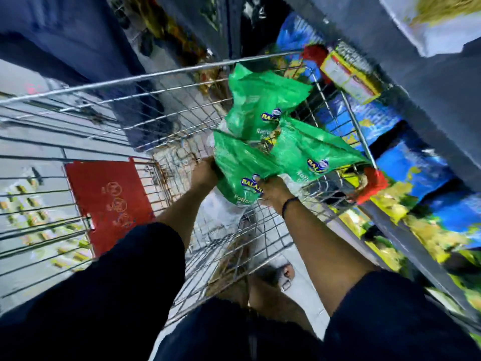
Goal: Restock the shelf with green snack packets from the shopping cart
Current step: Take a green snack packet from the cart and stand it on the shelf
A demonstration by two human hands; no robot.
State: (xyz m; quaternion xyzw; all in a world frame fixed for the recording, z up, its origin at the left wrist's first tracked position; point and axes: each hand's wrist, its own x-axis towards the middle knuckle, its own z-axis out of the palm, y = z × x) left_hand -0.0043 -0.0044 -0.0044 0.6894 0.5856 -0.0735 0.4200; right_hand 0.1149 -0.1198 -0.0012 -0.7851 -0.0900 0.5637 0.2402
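Note:
Three green snack packets are bunched together over the wire shopping cart (pixel 145 76). The nearest green packet (pixel 236 165) is gripped at its left edge by my left hand (pixel 204 173) and at its lower right by my right hand (pixel 273 191). A second green packet (pixel 309 149) fans out to the right from my right hand's grip, over the cart's right rim. The third green packet (pixel 260 105) stands behind them, higher, near the cart's far right corner. Both arms reach down into the cart. The view is blurred by motion.
A shelf (pixel 416 225) on the right holds blue and yellow-green packets (pixel 406 165), with a yellow box (pixel 348 71) further along. The cart's red flap (pixel 109 199) is at the left. Clear plastic lies in the cart's bottom. My sandalled foot (pixel 283 274) shows under the cart.

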